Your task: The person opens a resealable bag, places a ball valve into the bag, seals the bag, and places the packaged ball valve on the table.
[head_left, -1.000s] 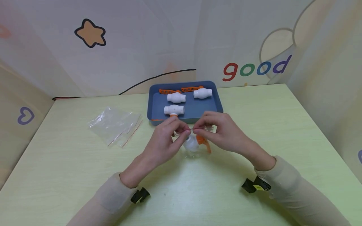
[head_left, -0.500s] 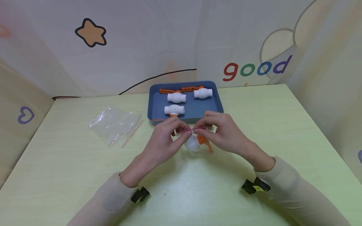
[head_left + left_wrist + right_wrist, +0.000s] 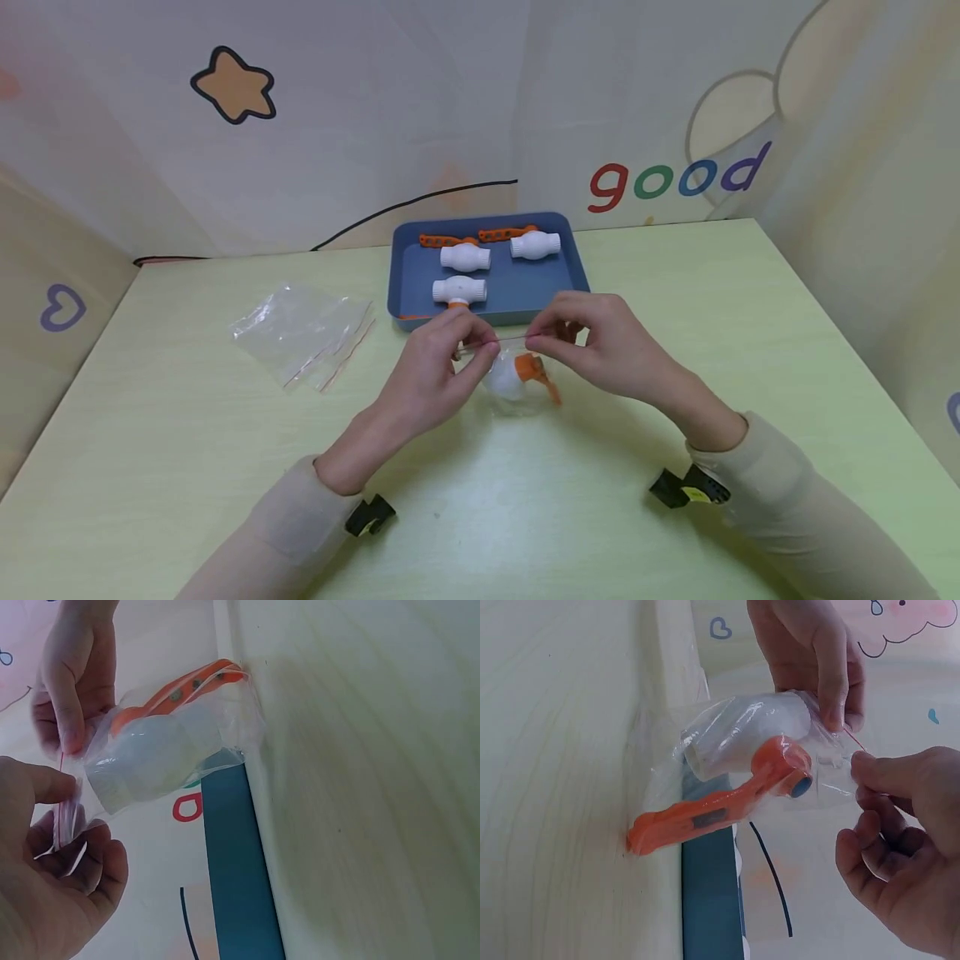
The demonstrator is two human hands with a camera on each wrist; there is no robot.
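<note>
A clear zip bag (image 3: pixel 656 739) hangs upright between my hands, its red-lined mouth at the top. Inside it is a white ball valve (image 3: pixel 504 379) with an orange handle (image 3: pixel 690 819), seen through the plastic. With thumb and fingers my left hand (image 3: pixel 438 367) pinches the left part of the bag's mouth. My right hand (image 3: pixel 600 343) pinches the same edge farther right, a short stretch of the red line showing between the two. Down in the left wrist view, the bag's bottom lies right at the tabletop (image 3: pixel 360 787).
Behind my hands stands a blue tray (image 3: pixel 528 290) holding several white valves (image 3: pixel 460 290) with orange handles. Flat clear zip bags (image 3: pixel 303 333) lie on the table to the left. A printed curtain (image 3: pixel 390 100) closes off the back.
My right hand has moved a little to the right along the bag's mouth, so the gap between my hands is wider. My left hand keeps its pinch almost in place.
</note>
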